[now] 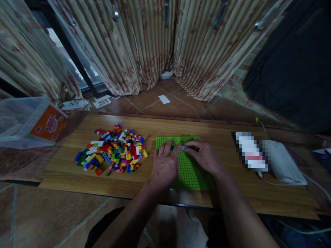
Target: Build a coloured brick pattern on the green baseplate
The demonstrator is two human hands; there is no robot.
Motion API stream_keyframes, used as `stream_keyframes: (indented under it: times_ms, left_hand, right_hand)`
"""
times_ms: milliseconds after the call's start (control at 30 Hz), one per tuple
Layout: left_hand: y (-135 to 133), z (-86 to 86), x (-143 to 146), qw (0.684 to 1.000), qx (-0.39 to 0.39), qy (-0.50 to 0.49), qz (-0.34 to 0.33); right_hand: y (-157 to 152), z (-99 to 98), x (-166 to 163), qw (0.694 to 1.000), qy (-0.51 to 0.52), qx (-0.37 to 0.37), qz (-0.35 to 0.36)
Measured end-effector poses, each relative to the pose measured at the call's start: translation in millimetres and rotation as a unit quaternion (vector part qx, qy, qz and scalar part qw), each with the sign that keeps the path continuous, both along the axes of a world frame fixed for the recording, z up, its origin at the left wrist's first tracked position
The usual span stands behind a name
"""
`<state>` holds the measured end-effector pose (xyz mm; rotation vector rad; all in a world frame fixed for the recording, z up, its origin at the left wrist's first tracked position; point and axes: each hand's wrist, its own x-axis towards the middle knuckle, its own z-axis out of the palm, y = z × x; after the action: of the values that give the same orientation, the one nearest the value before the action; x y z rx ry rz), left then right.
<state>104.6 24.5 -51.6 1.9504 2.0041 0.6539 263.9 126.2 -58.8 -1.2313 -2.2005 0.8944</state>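
Note:
A green studded baseplate (192,175) lies flat on the wooden table, with both of my hands over its far half. My left hand (165,167) rests at the plate's left side, its fingers and thumb closed around a small dark blue brick (172,148) that they partly cover. From the right, my right hand (207,156) pinches a small grey-blue brick (183,147) between thumb and forefinger, low over the studs. The tip of my left thumb is close to that brick; whether they touch I cannot tell.
Left of the plate spreads a heap of mixed toy bricks (121,151). A phone (252,151) with a blurred screen and a white pouch-like object (287,165) with cables lie at the right. A clear plastic bin (20,120) stands beyond the left end of the table (152,186).

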Motion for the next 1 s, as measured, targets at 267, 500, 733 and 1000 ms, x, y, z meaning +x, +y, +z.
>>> stream_keyframes:
  times_ms: [267, 500, 733, 1000]
  left_hand:
    - [-1, -8.5, 12, 0.989, -0.048, 0.142, -0.006]
    - [2, 4.5, 21, 0.982, -0.088, 0.166, 0.008]
    - [8, 5.5, 26, 0.978, -0.095, 0.186, 0.009]
    - [12, 1.3, 31, 0.98, -0.078, 0.181, 0.007]
  right_hand:
    - [1, -2.8, -2, 1.0, 0.007, 0.018, -0.006]
    - [3, -4.4, -5, 1.0, 0.001, 0.02, -0.018]
    - [7, -1.3, -8, 0.999, -0.045, 0.0, -0.022]
    - [11, 2.2, -9, 0.999, -0.035, -0.022, -0.014]
